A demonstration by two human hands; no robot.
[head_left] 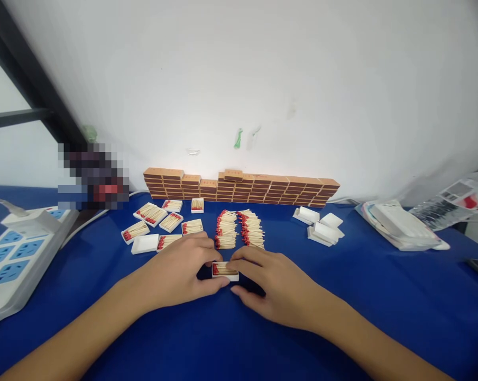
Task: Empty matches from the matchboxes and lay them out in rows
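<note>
Both my hands rest on the blue tablecloth and pinch one small white matchbox tray (224, 270) filled with red-tipped matches. My left hand (179, 278) grips its left end between thumb and fingers. My right hand (273, 288) holds its right end the same way. Just beyond the tray lie two loose piles of matches (241, 228). To the left sit several filled white trays (159, 222) and one empty tray (145, 243).
A row of stacked brown matchbox sleeves (242, 191) lines the white wall. Empty white trays (320, 225) lie at the right, with plastic packets (401, 225) further right. A white and blue power strip (12, 254) sits at the left edge.
</note>
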